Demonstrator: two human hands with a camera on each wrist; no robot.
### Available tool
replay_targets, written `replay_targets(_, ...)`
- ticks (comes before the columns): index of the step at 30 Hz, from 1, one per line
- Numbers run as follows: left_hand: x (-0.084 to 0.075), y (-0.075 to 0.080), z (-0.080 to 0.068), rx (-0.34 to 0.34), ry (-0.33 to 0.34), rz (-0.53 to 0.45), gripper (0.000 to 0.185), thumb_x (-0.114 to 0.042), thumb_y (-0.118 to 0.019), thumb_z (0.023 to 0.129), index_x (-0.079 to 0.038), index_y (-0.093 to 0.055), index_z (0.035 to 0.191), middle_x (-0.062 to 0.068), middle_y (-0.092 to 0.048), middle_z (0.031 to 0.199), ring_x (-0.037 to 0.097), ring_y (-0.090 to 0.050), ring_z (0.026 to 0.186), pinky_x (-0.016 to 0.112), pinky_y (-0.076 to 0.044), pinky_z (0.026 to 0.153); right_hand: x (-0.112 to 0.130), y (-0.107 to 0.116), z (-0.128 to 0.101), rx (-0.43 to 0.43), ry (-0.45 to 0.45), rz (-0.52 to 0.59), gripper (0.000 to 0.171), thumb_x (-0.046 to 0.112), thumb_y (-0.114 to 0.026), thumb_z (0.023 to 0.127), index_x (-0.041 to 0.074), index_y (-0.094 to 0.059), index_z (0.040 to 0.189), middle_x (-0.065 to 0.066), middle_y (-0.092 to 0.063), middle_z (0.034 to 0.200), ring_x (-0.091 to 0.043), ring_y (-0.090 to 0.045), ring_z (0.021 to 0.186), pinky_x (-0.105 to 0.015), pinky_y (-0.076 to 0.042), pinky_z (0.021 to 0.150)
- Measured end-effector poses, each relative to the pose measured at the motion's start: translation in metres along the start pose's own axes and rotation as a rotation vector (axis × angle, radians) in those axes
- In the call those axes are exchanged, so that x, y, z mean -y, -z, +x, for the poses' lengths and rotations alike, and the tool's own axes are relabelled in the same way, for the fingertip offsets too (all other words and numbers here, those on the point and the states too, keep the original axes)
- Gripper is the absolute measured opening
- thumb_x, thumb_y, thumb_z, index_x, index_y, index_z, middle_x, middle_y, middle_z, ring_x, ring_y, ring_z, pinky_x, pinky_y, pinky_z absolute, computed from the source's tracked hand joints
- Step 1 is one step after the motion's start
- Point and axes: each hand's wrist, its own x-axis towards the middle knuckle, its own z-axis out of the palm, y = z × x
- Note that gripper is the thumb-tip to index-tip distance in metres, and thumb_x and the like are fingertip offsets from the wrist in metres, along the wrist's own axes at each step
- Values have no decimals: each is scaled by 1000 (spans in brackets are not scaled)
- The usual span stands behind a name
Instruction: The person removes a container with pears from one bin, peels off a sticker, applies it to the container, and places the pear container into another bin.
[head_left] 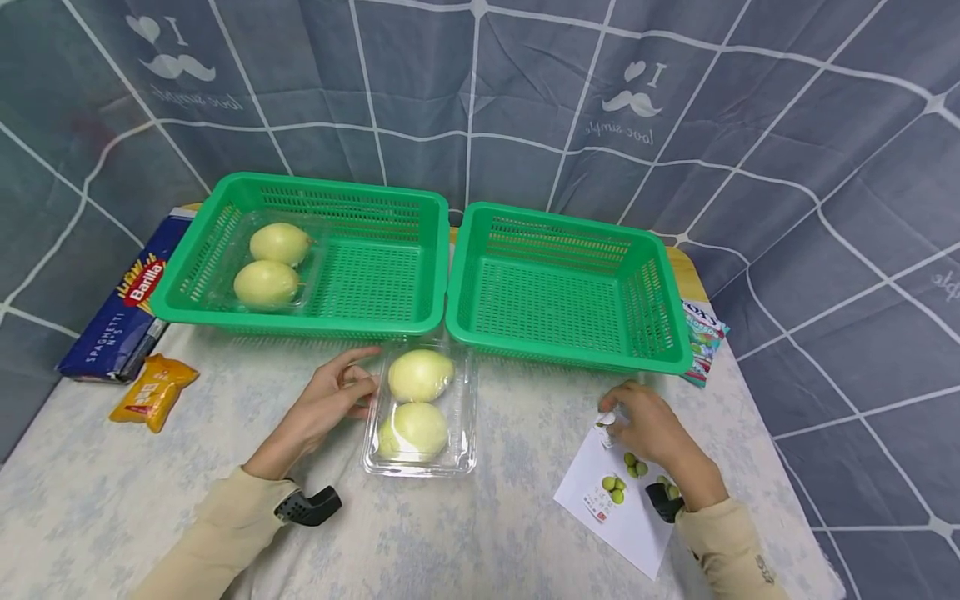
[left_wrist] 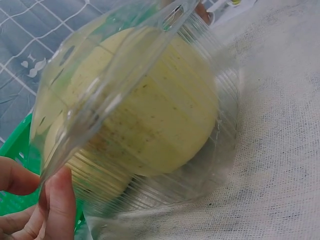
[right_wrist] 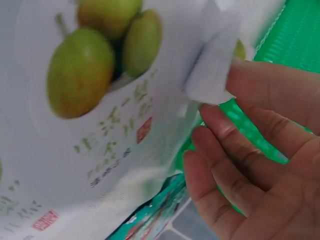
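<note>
A clear plastic clamshell box with two pale yellow melons stands in the middle of the table. My left hand is at its left side; in the left wrist view the thumb and a finger pinch the lid's rim. On the right lies a white sheet of stickers printted with green fruit. My right hand is over the sheet's far corner. Seen from the right wrist, thumb and forefinger pinch a sticker that is partly lifted and curled, its print mostly hidden.
Two green baskets stand at the back. The left basket holds another clear box with two melons; the right basket is beside it. A blue spaghetti box and orange packet lie left, a candy bag right.
</note>
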Motion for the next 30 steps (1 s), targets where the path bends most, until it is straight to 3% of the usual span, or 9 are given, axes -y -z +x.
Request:
replay_targets(3,0,0,-1,6,2,-12,58,-7,-53,100,-2,-32,154,-6,-61,85,7,-63,73,27,-60,66,-3,0,1,-12,-8,-6,18,-5,-72,80,8,-72,92,-11,-67,102,-29,-61,94,-44,-50,78)
replay_targets(8,-1,-1,-2,15,1,-35,60,-8,-55,100,-1,-31,155,-6,-62,86,6,-64,74,26,-61,65,-4,8,-2,-16,25,27,9,0,-71,87,9,-71,89,-10,-70,99,-34,-65,98,-50,-54,81)
replay_targets(11,-1,-1,-4,23,6,-49,61,-8,-55,101,-1,-29,155,-6,-61,86,5,-64,74,26,-61,66,0,18,-5,-9,2,100,1,6,-69,92,7,-70,93,-12,-69,100,-31,-65,90,-43,-56,72)
replay_targets(15,-2,-3,-5,36,21,-65,62,-9,-55,101,0,-28,156,-6,-61,87,6,-65,74,26,-61,67,11,29,-6,-40,-7,198,6,8,-66,95,6,-71,97,-10,-65,92,-15,-58,74,-27,-51,56)
replay_targets(19,-3,-6,-8,12,12,-42,60,-8,-55,101,0,-30,155,-3,-61,89,5,-64,75,26,-61,67,32,29,-2,-83,28,242,7,10,-67,95,8,-73,95,-3,-65,81,-8,-54,68,-24,-48,56)
replay_targets(22,-4,-11,-10,-53,-49,65,57,-5,-54,99,-1,-35,153,6,-61,94,6,-62,75,26,-61,64,53,23,5,-69,27,298,9,14,-69,95,7,-74,94,-3,-67,76,-8,-57,65,-24,-49,56)
replay_targets(25,-6,-17,-13,-175,-154,231,55,-2,-55,96,-3,-42,149,14,-62,100,13,-62,79,24,-56,63,74,16,14,-40,33,363,11,17,-71,94,6,-74,94,-6,-70,74,-11,-59,59,-25,-49,53)
replay_targets(28,-8,-24,-16,-302,-267,330,54,1,-56,93,-6,-48,147,14,-63,100,16,-59,86,22,-53,69,93,8,23,-35,73,401,10,17,-72,92,7,-73,92,-4,-71,74,-10,-59,59,-24,-49,53)
replay_targets(30,-10,-29,-18,-351,-354,343,52,1,-58,93,-7,-52,144,11,-65,96,15,-57,89,22,-52,74,104,3,27,-35,103,437,9,16,-73,92,6,-72,91,-2,-70,74,-10,-60,61,-23,-50,54)
